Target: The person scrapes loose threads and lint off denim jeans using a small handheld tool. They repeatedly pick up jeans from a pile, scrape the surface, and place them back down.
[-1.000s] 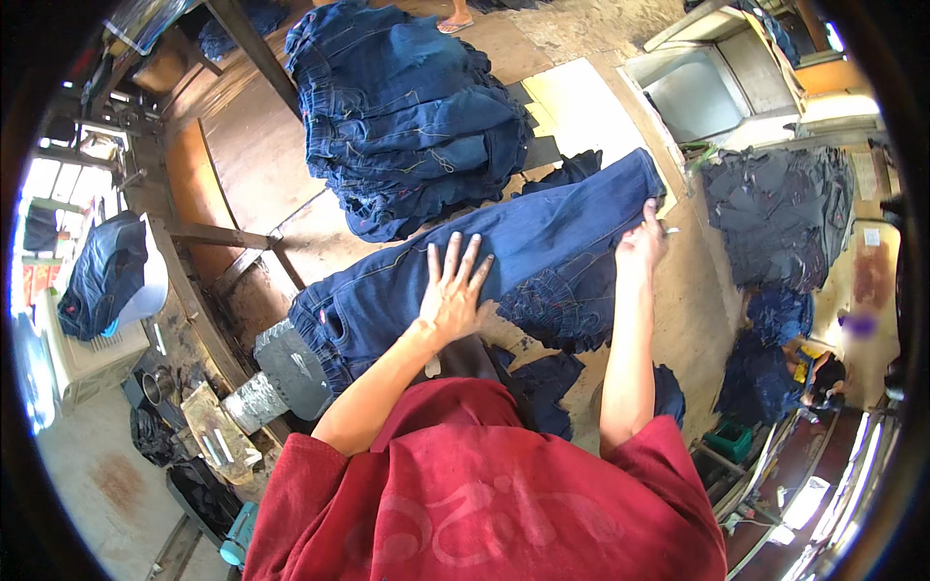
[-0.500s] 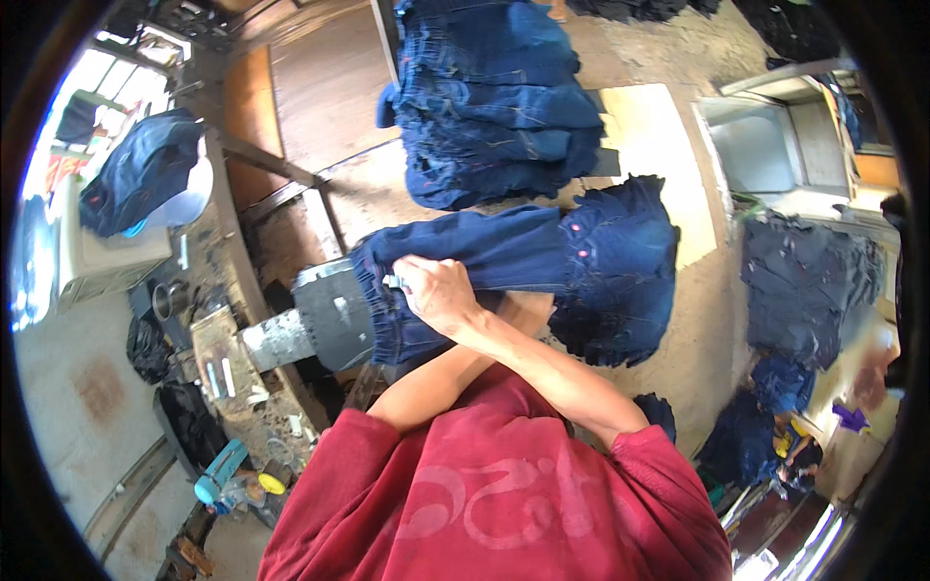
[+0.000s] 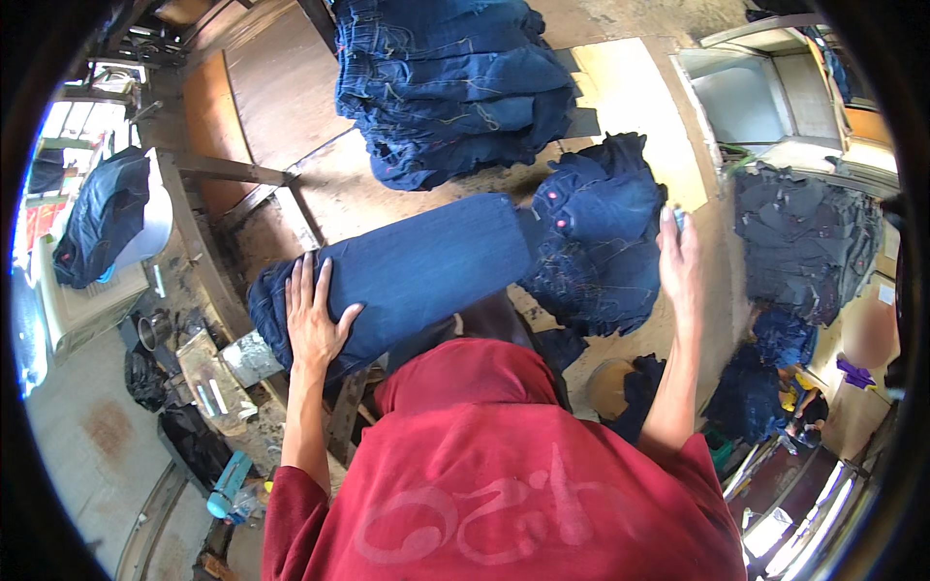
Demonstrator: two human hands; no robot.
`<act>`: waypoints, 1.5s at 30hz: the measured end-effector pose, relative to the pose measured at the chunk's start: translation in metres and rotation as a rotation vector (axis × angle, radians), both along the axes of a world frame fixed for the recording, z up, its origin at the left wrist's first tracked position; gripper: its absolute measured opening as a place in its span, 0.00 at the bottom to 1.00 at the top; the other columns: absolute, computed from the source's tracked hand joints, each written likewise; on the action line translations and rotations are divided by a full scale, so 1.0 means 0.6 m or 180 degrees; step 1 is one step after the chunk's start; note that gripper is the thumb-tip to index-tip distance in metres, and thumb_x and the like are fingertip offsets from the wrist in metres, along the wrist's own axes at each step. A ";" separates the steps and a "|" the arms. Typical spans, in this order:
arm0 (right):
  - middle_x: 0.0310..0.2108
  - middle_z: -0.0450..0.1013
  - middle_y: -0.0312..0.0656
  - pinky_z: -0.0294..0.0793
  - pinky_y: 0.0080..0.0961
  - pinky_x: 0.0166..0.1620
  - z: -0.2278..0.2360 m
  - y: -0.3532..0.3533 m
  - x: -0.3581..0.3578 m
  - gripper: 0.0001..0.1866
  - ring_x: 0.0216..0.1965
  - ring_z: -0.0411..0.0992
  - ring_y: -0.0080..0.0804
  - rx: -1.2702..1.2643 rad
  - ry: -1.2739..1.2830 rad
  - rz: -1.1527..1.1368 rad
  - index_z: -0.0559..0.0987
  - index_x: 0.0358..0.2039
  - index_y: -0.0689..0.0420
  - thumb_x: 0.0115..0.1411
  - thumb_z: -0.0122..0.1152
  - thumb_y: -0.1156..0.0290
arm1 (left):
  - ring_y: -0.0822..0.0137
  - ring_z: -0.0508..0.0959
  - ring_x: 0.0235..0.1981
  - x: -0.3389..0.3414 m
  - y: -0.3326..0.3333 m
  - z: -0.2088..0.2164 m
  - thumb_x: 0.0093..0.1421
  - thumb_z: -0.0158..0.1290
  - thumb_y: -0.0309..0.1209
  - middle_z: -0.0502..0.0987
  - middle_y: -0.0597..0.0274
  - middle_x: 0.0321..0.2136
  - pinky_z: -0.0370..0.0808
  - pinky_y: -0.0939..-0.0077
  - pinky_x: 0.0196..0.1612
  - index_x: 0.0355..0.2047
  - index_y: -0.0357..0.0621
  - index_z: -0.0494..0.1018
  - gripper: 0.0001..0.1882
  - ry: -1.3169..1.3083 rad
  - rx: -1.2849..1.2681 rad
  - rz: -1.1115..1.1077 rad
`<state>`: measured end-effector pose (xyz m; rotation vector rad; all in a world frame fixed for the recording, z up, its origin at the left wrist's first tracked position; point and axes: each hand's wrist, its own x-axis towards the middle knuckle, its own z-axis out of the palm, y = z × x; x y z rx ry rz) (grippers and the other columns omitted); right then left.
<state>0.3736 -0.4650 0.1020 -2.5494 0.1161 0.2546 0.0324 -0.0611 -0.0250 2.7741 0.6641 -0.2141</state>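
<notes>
A dark blue denim garment (image 3: 426,257) is stretched smooth over a flat board, its gathered elastic end on the left. My left hand (image 3: 317,315) lies flat on it near that end, fingers spread. Off to the right, my right hand (image 3: 682,261) is raised clear of the cloth, its fingers closed on a small pale bluish piece (image 3: 678,219) whose kind is hard to make out. Crumpled denim (image 3: 601,242) with small red spots lies at the garment's right end, under and beside it. The board's worn grey end (image 3: 252,360) shows at the left.
A thick pile of denim garments (image 3: 455,87) lies beyond the board. Another denim piece (image 3: 102,218) hangs over a pale machine at the left. White sticks (image 3: 209,397) lie on the worn wooden bench. Dark cloth (image 3: 804,242) is heaped at the right.
My arms were crossed, with my right hand over the garment's left end. They are now uncrossed: my right hand has swung right, and my left presses the cloth, which lies smoother and further left.
</notes>
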 end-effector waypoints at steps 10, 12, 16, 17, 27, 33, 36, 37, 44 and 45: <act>0.34 0.86 0.45 0.84 0.37 0.33 -0.137 0.202 -0.278 0.18 0.31 0.86 0.42 0.0777 -0.0054 0.1800 0.77 0.57 0.55 0.69 0.69 0.73 | 0.50 0.87 0.32 0.322 -0.132 -0.094 0.53 0.62 0.77 0.85 0.46 0.36 0.84 0.56 0.38 0.59 0.36 0.77 0.55 -0.1084 -0.0210 -0.0772; 0.33 0.86 0.42 0.84 0.35 0.31 -0.168 0.239 -0.292 0.14 0.29 0.85 0.38 0.0948 -0.0809 0.2073 0.83 0.51 0.55 0.65 0.72 0.74 | 0.53 0.81 0.16 0.355 -0.111 -0.125 0.56 0.58 0.77 0.80 0.53 0.16 0.79 0.60 0.23 0.41 0.37 0.84 0.47 -0.0629 -0.0413 -0.0955; 0.27 0.81 0.32 0.79 0.26 0.28 -0.222 0.286 -0.306 0.17 0.23 0.77 0.29 0.0569 -0.1199 0.2112 0.88 0.49 0.54 0.59 0.73 0.75 | 0.45 0.85 0.20 0.389 -0.063 -0.153 0.63 0.56 0.73 0.81 0.45 0.17 0.81 0.50 0.28 0.28 0.39 0.85 0.42 -0.0127 -0.0922 -0.1348; 0.27 0.81 0.32 0.78 0.26 0.28 -0.232 0.293 -0.305 0.17 0.23 0.77 0.29 0.0531 -0.1203 0.2068 0.88 0.49 0.54 0.58 0.73 0.75 | 0.45 0.85 0.20 0.396 -0.055 -0.156 0.64 0.55 0.72 0.81 0.46 0.17 0.81 0.50 0.28 0.26 0.41 0.85 0.41 -0.0177 -0.0926 -0.1445; 0.21 0.78 0.31 0.79 0.31 0.25 -0.268 0.377 -0.259 0.10 0.20 0.77 0.30 -0.0346 -0.0799 0.1989 0.86 0.42 0.51 0.59 0.71 0.71 | 0.46 0.83 0.19 0.428 -0.032 -0.180 0.71 0.59 0.57 0.80 0.48 0.17 0.77 0.51 0.24 0.30 0.46 0.82 0.26 -0.0842 -0.1004 -0.1347; 0.21 0.78 0.35 0.77 0.32 0.25 -0.223 0.331 -0.303 0.10 0.19 0.76 0.33 -0.0270 -0.0688 0.2031 0.86 0.43 0.51 0.59 0.73 0.71 | 0.50 0.78 0.16 0.420 -0.042 -0.202 0.66 0.67 0.47 0.77 0.53 0.16 0.74 0.54 0.22 0.44 0.45 0.79 0.19 -0.1334 -0.1105 -0.0927; 0.23 0.80 0.36 0.77 0.31 0.25 -0.196 0.306 -0.325 0.09 0.21 0.79 0.33 -0.0266 -0.0657 0.1982 0.87 0.42 0.53 0.60 0.73 0.73 | 0.48 0.84 0.21 0.418 -0.043 -0.212 0.70 0.61 0.52 0.81 0.48 0.19 0.81 0.51 0.27 0.56 0.51 0.77 0.24 -0.0922 -0.1186 -0.0818; 0.24 0.81 0.37 0.78 0.31 0.25 -0.196 0.305 -0.325 0.09 0.21 0.79 0.33 -0.0169 -0.0495 0.1879 0.87 0.42 0.53 0.60 0.73 0.73 | 0.48 0.84 0.21 0.417 -0.043 -0.214 0.70 0.61 0.52 0.81 0.48 0.19 0.81 0.52 0.27 0.56 0.52 0.77 0.24 -0.0860 -0.1286 -0.0771; 0.22 0.80 0.34 0.77 0.29 0.24 -0.262 0.366 -0.266 0.03 0.20 0.78 0.29 -0.0126 -0.0900 0.1827 0.85 0.35 0.51 0.62 0.72 0.73 | 0.46 0.84 0.22 0.420 -0.046 -0.211 0.71 0.60 0.51 0.81 0.48 0.19 0.80 0.51 0.27 0.56 0.57 0.77 0.20 -0.0806 -0.1418 -0.0617; 0.21 0.79 0.34 0.77 0.29 0.23 -0.267 0.374 -0.262 0.03 0.19 0.78 0.29 -0.0231 -0.0923 0.1833 0.85 0.34 0.50 0.62 0.73 0.73 | 0.45 0.84 0.22 0.420 -0.046 -0.209 0.71 0.60 0.50 0.81 0.48 0.19 0.80 0.50 0.27 0.56 0.58 0.77 0.20 -0.0776 -0.1320 -0.0584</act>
